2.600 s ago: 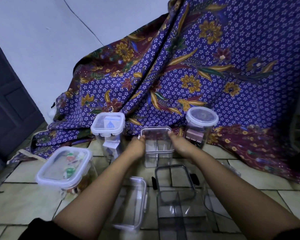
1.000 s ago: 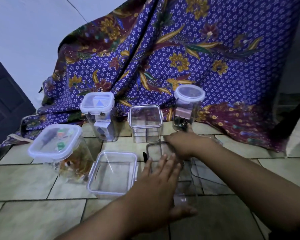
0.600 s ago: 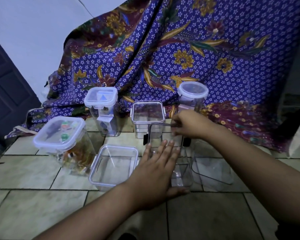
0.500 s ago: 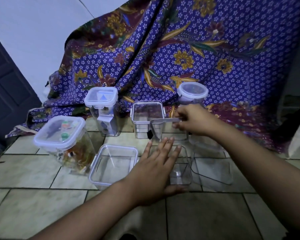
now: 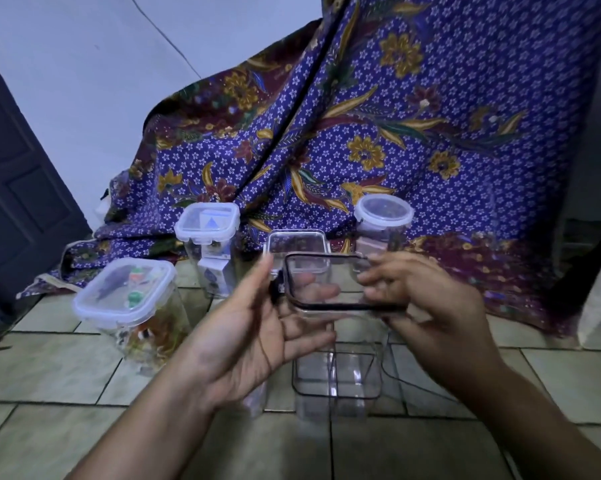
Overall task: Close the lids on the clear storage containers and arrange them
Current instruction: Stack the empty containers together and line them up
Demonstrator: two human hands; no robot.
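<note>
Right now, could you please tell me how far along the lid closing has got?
Four lidded containers stand by the patterned cloth, including the round one. The right hand holds a black-rimmed lid, the left hand steadying it. The open container below remains to be closed.

The left hand [image 5: 257,327] covers most of a low clear lidless container [image 5: 255,398] on the tiles; both moving hands are smeared. The far square clear box [image 5: 297,242] sits half behind the raised black-rimmed clear lid [image 5: 327,289]; the purple flowered cloth [image 5: 413,133] runs off the top edge.

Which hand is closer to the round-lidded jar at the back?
Right. The right hand sits just below the round-lidded jar; the left hand is farther left.
</note>
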